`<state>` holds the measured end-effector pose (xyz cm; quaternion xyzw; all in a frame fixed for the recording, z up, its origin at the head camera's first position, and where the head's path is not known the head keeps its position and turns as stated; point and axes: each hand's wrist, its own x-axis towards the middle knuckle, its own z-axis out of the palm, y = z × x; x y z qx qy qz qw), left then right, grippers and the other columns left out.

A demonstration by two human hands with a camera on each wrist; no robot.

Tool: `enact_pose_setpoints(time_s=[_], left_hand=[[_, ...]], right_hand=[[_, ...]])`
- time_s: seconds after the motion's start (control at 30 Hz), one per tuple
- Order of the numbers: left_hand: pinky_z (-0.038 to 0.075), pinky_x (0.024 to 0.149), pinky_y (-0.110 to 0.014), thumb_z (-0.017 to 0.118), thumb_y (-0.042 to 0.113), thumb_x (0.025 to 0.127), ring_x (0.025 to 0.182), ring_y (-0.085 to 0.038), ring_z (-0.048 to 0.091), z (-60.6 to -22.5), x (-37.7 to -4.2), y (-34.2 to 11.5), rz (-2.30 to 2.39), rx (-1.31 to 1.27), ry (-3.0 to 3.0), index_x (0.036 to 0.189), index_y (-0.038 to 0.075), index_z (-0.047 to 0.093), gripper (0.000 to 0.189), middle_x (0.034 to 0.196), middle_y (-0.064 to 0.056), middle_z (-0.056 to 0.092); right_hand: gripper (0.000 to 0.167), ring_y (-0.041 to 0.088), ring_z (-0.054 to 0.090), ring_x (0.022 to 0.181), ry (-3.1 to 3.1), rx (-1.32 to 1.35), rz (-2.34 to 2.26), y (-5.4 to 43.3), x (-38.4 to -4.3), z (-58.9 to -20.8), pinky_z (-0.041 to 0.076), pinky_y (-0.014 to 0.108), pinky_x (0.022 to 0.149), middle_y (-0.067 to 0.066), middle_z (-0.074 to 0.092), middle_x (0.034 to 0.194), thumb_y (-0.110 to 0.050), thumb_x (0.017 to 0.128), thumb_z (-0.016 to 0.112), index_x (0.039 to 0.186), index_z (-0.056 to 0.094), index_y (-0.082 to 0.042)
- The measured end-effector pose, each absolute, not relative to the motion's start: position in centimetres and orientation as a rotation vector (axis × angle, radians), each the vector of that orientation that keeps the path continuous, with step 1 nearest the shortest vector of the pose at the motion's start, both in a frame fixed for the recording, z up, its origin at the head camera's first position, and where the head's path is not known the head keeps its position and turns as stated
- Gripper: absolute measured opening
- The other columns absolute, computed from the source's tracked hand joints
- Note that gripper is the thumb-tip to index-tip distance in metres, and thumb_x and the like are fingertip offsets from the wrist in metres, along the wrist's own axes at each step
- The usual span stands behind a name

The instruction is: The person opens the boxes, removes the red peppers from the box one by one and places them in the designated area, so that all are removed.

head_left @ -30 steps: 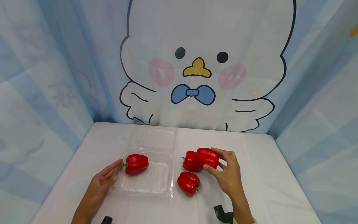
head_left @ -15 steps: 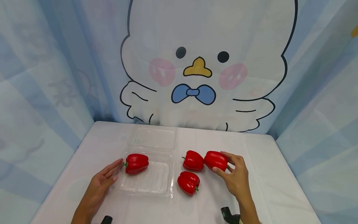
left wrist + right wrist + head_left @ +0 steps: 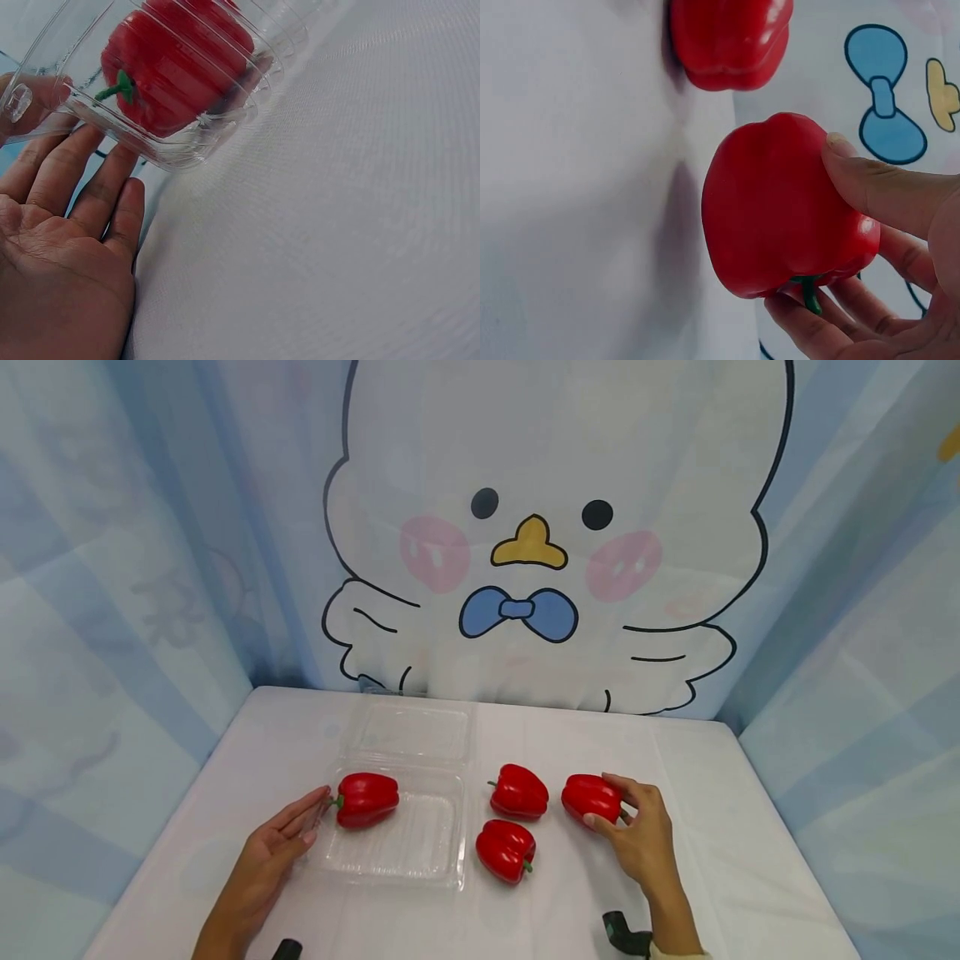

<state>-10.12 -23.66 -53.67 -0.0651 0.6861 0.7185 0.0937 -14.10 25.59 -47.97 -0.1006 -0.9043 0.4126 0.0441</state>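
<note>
Clear box [image 3: 431,847], left of the tabletop's [image 3: 735,877] middle; lid [image 3: 412,732] open towards the back edge. Boxed, one of four: inner red pepper [image 3: 367,800]. Unboxed, three: rear red pepper [image 3: 519,792] and front red pepper [image 3: 506,850], both resting just right of the box; held red pepper [image 3: 589,799], nearest the tabletop's right edge, gripped by your right hand [image 3: 641,835]. Your left hand [image 3: 264,852]: straight fingers touching the box's left side, no clasp showing.
</note>
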Motion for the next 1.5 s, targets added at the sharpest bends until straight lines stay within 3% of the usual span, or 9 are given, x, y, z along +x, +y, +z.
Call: enact_pose_setpoints(time_s=[0.93,1.3,1.5], left_hand=[[0.043,0.111,-0.016,0.066,0.023,0.107,0.143,0.017,0.042,-53.7,-10.1,-23.7,2.14,-0.182,2.026,0.167,0.014,0.032,0.07,0.177,-0.001,0.029],[0.045,0.11,-0.017,0.064,0.019,0.107,0.136,0.021,0.047,-53.7,-10.1,-23.8,2.181,-0.139,1.996,0.167,0.011,0.032,0.068,0.176,-0.005,0.03],[0.045,0.11,-0.017,0.065,0.021,0.107,0.136,0.021,0.048,-53.7,-10.0,-23.8,2.184,-0.145,1.99,0.167,0.014,0.033,0.069,0.175,0.001,0.032]], right_hand=[[0.076,0.05,0.041,0.147,-2.83,-0.418,1.345,27.6,-16.3,-49.0,0.047,0.061,0.115,0.026,0.04,0.157,-0.016,0.092,0.083,0.159,0.048,-0.015],[0.078,0.046,0.04,0.151,-2.789,-0.381,1.287,27.1,-16.2,-47.1,0.047,0.059,0.117,0.025,0.041,0.159,-0.017,0.092,0.084,0.161,0.047,-0.02],[0.079,0.041,0.04,0.151,-2.677,-0.263,1.306,25.3,-16.0,-45.1,0.045,0.057,0.12,0.02,0.045,0.158,-0.015,0.09,0.086,0.16,0.049,-0.023]])
